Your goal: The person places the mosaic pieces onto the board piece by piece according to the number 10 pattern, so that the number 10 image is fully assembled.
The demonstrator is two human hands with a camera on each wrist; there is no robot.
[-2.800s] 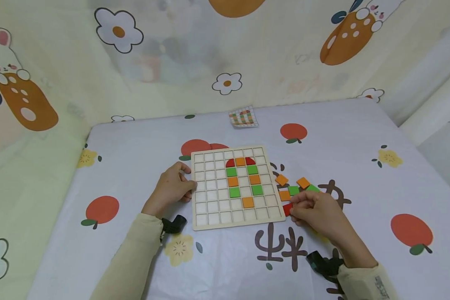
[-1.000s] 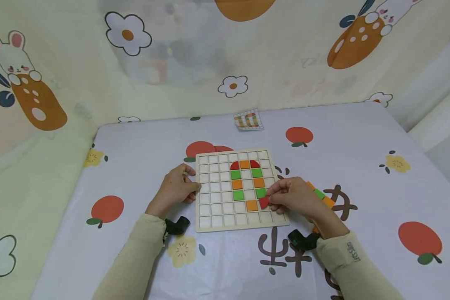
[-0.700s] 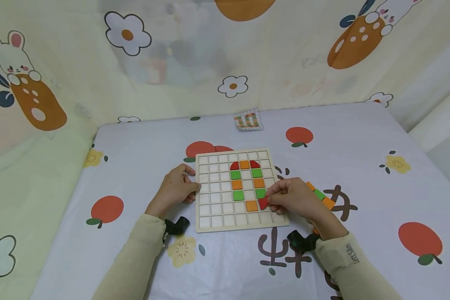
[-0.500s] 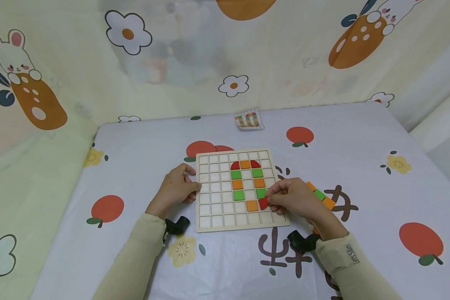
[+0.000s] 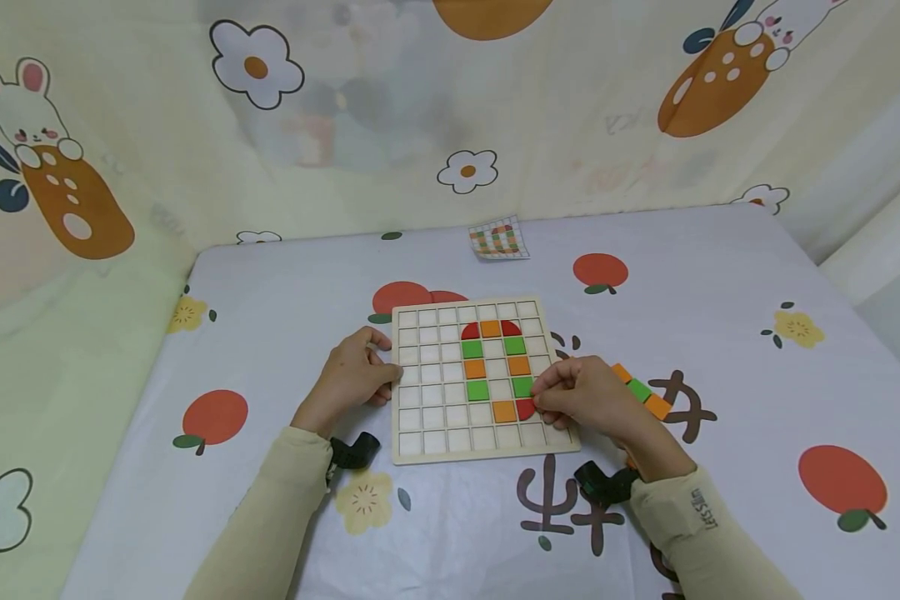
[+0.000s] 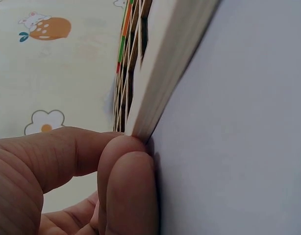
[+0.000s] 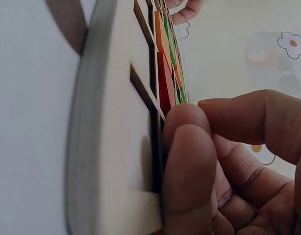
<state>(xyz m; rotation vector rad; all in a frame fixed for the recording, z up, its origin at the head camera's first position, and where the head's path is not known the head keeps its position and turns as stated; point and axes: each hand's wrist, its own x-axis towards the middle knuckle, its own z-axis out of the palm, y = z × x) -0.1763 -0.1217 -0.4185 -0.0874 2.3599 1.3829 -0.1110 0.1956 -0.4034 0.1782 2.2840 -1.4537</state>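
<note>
A pale wooden grid board (image 5: 487, 457) lies on the table with red, orange and green tiles set in its cells. My left hand (image 5: 348, 372) holds the board's left edge, thumb and fingers meeting at the rim. At the lower right of the pattern, a red quarter-circle tile (image 5: 524, 409) sits in a cell, right of an orange square tile (image 5: 505, 412). My right hand (image 5: 585, 402) pinches the red tile at its right side. In the right wrist view the red tile (image 7: 165, 81) lies nearly flat, its near end hidden by the fingertips.
Loose orange and green tiles (image 5: 637, 388) lie right of the board, partly covered by my right hand. A small pattern card (image 5: 498, 239) lies at the back of the table, near the patterned curtain. The printed cloth (image 5: 285, 283) covers the tabletop.
My right hand has carried the red tile from the loose tiles leftward onto the board. The tile has turned and settled into its cell. My left hand has stayed at the board's edge.
</note>
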